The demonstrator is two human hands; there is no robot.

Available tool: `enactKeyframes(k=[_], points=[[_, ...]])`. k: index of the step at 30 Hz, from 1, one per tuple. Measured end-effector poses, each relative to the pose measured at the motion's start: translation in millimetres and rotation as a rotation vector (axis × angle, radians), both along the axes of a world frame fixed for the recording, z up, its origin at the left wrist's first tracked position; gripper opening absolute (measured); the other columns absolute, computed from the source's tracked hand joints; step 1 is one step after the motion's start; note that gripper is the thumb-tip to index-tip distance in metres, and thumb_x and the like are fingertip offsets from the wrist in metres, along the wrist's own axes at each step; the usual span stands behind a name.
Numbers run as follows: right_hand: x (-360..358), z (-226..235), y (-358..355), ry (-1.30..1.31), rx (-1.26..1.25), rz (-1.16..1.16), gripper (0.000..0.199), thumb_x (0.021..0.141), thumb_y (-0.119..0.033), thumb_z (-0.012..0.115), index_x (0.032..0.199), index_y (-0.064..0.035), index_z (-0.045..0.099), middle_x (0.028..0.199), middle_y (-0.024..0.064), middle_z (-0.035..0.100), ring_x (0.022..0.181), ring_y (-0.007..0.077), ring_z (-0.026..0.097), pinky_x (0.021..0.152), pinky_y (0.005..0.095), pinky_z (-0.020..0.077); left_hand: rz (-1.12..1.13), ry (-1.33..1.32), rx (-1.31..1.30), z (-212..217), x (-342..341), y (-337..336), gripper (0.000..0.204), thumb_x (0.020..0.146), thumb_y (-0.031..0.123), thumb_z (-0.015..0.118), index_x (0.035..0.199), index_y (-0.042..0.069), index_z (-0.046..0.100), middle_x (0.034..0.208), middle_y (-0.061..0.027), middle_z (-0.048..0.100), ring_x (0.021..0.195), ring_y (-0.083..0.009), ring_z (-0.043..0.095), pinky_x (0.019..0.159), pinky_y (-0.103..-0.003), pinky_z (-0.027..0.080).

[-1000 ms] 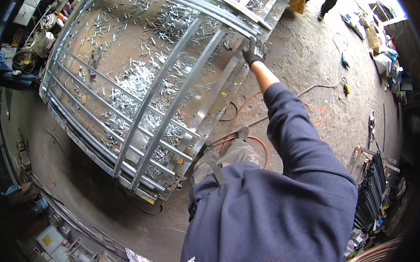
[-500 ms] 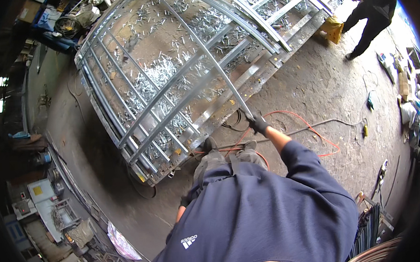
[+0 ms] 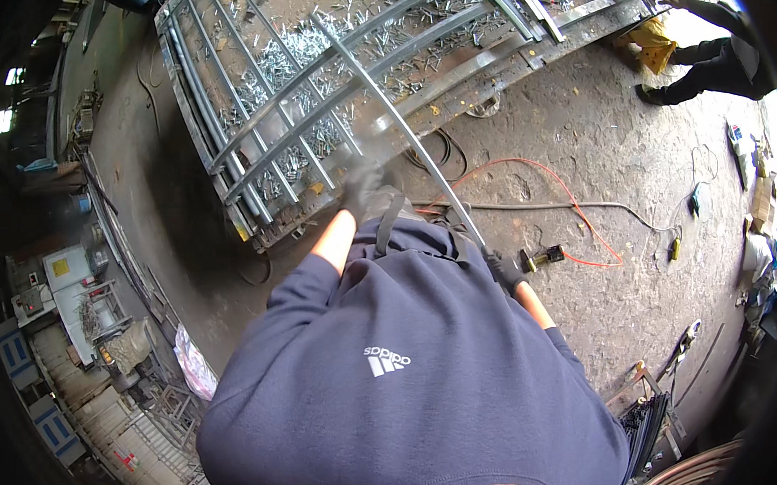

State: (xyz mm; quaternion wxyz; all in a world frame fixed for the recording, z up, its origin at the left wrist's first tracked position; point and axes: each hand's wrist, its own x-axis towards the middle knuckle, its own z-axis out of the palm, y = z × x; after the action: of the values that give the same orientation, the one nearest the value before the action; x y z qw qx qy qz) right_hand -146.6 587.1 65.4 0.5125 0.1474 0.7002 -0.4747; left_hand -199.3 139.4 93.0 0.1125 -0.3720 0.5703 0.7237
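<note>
My right hand (image 3: 504, 271), in a dark glove, is closed round the near end of a long, thin grey metal bar (image 3: 400, 123), low beside my right hip. From there the bar slants up and away to the left, its far end over the metal frame on the work table. My left hand (image 3: 363, 188), also gloved, reaches to the table's near edge by the ends of the frame's bars (image 3: 309, 162). Motion smears its fingers, so its grip does not show. Loose silvery metal pieces (image 3: 290, 51) lie heaped on the table (image 3: 293, 236) under the frame.
A red hose (image 3: 575, 202) and a dark cable (image 3: 539, 205) cross the floor to my right, by a black and yellow tool (image 3: 545, 258). Another person (image 3: 710, 67) bends at the table's far right, near a yellow sack (image 3: 649, 44). Machinery (image 3: 71, 274) stands at left.
My right hand has drawn the bar back toward my hip. My left hand has come forward from my side to the table's edge. The other person has bent toward the table.
</note>
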Motion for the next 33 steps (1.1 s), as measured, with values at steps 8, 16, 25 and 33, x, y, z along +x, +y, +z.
enactKeyframes(k=[8,16,25,33], points=[[152.1,36.1,149.7,0.027,0.270,-0.121,0.038,0.093,-0.044,0.068,0.079,-0.0084,0.066,0.061,-0.0023,0.051,0.053,0.0112,0.046,0.050,0.0314,0.0368,0.364,-0.118,0.378,-58.5,-92.2,44.2,0.063,0.092,0.071,0.054,0.108,0.011,0.053,0.087,-0.0118,0.061,0.075,-0.0324,0.065,0.072,-0.050,0.058],[213.4,105.0,201.1,-0.035,0.386,-0.251,0.031,0.094,-0.036,0.067,0.075,-0.0109,0.065,0.055,-0.0035,0.049,0.046,0.0087,0.043,0.045,0.0289,0.0332,0.322,-0.107,0.458,-82.1,-122.3,52.9,0.054,0.102,0.060,0.044,0.107,0.008,0.058,0.083,-0.0115,0.064,0.071,-0.0320,0.065,0.068,-0.052,0.056],[229.4,126.2,169.5,-0.018,0.313,-0.302,0.032,0.096,-0.034,0.065,0.075,-0.0098,0.065,0.058,-0.0025,0.052,0.048,0.0090,0.046,0.047,0.0282,0.0360,0.407,-0.059,0.465,-102.7,-127.4,42.3,0.044,0.105,0.048,0.045,0.109,0.006,0.058,0.085,-0.0127,0.066,0.073,-0.0324,0.067,0.068,-0.049,0.056],[220.1,8.8,157.3,0.021,0.445,-0.162,0.049,0.095,-0.051,0.063,0.093,-0.0020,0.069,0.071,0.0057,0.061,0.070,0.0195,0.055,0.064,0.0373,0.0447,-0.063,-0.195,0.106,-88.2,-115.2,11.6,0.062,0.098,0.051,0.055,0.141,0.006,0.050,0.143,-0.0171,0.054,0.119,-0.0295,0.059,0.103,-0.047,0.046]])
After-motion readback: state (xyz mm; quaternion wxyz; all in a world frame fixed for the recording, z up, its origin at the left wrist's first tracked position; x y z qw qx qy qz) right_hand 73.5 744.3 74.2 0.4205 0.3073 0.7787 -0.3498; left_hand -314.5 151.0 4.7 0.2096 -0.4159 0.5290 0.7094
